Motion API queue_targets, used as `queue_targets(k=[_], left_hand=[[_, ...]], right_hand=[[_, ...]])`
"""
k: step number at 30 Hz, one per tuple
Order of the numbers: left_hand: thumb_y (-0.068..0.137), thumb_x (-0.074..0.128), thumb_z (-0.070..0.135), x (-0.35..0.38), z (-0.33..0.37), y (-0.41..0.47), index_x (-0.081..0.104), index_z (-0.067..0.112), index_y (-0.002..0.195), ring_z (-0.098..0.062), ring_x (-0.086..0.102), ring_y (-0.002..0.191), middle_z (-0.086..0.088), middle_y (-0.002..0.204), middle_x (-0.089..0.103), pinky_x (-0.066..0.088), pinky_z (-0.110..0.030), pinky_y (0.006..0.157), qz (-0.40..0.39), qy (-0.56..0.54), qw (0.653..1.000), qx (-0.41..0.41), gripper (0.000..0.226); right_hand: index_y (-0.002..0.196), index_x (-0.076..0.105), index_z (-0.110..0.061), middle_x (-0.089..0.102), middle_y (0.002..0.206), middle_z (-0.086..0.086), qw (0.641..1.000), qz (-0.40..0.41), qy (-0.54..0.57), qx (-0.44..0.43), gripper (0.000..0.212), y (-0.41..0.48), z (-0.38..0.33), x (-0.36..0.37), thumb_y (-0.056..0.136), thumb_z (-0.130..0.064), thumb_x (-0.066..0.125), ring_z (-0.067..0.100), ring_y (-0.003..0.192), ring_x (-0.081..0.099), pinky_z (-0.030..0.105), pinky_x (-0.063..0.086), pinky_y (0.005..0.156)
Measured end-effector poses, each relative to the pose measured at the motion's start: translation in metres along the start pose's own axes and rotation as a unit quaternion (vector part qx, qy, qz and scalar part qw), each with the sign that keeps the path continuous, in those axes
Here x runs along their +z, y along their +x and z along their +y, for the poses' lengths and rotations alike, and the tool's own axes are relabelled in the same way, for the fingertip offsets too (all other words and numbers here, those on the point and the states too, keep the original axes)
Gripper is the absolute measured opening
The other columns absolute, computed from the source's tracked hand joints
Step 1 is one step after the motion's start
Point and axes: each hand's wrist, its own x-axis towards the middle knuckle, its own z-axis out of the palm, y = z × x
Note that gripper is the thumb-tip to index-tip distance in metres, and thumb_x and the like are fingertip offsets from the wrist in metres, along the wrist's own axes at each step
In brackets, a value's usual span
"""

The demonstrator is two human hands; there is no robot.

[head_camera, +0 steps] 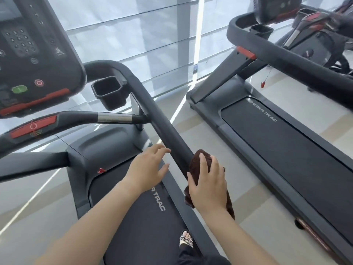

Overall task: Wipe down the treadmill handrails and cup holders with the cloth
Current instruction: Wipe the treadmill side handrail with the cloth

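Meanwhile, right hand (207,185) clasps cloth (198,161) onto handrail (162,119) below cup holder (108,92); left hand (148,167) hovers slack.

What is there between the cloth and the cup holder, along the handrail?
In the head view, only bare black handrail runs from the cloth up to the cup holder.

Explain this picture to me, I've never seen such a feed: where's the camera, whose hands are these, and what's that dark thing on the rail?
One camera, worn on a person's head, looks down at their bare hands. They stand on a treadmill belt. The right hand presses a dark brown cloth onto the right handrail. The left hand hovers open beside the rail, holding nothing. Ahead is an empty cup holder and the console. A second treadmill stands to the right.
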Motion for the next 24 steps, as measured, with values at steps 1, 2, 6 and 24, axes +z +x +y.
queue_targets(k=[1, 2, 6, 24], left_hand=[[0.089, 0.051, 0.032, -0.003, -0.006, 0.011, 0.046, 0.023, 0.131, -0.017, 0.045, 0.123, 0.005, 0.14, 0.043, 0.042, -0.032, 0.094, -0.004, 0.014, 1.0, 0.007, 0.043], [0.089, 0.051, 0.033, -0.006, -0.012, 0.021, 0.044, 0.023, 0.132, -0.017, 0.042, 0.127, 0.004, 0.142, 0.041, 0.041, -0.033, 0.097, -0.009, 0.026, 1.0, 0.013, 0.045], [0.089, 0.052, 0.033, -0.013, -0.032, 0.055, 0.039, 0.025, 0.137, -0.018, 0.034, 0.134, 0.002, 0.149, 0.034, 0.038, -0.036, 0.105, -0.032, 0.055, 0.997, 0.048, 0.05], [0.088, 0.048, 0.035, -0.043, -0.158, 0.15, 0.026, 0.027, 0.143, -0.017, 0.024, 0.139, 0.004, 0.153, 0.026, 0.028, -0.04, 0.11, -0.115, 0.124, 0.974, 0.152, 0.06]], right_hand=[[0.138, 0.034, -0.017, 0.039, 0.14, 0.019, 1.0, -0.005, 0.0, 0.003, 0.064, 0.01, -0.007, 0.003, 0.085, -0.042, 0.059, 0.038, 0.121, 0.042, 0.05, 0.047, 0.092], [0.14, 0.032, -0.018, 0.036, 0.142, 0.018, 1.0, -0.013, 0.002, 0.005, 0.064, 0.021, -0.014, 0.005, 0.086, -0.044, 0.057, 0.037, 0.124, 0.039, 0.049, 0.046, 0.094], [0.142, 0.021, -0.024, 0.026, 0.149, 0.013, 0.999, -0.045, 0.009, 0.015, 0.065, 0.048, -0.029, 0.01, 0.089, -0.048, 0.049, 0.032, 0.131, 0.029, 0.047, 0.041, 0.101], [0.135, 0.045, -0.015, 0.047, 0.136, 0.02, 0.993, 0.033, -0.085, 0.073, 0.062, 0.125, -0.117, 0.053, 0.083, -0.043, 0.063, 0.04, 0.12, 0.047, 0.053, 0.048, 0.09]])
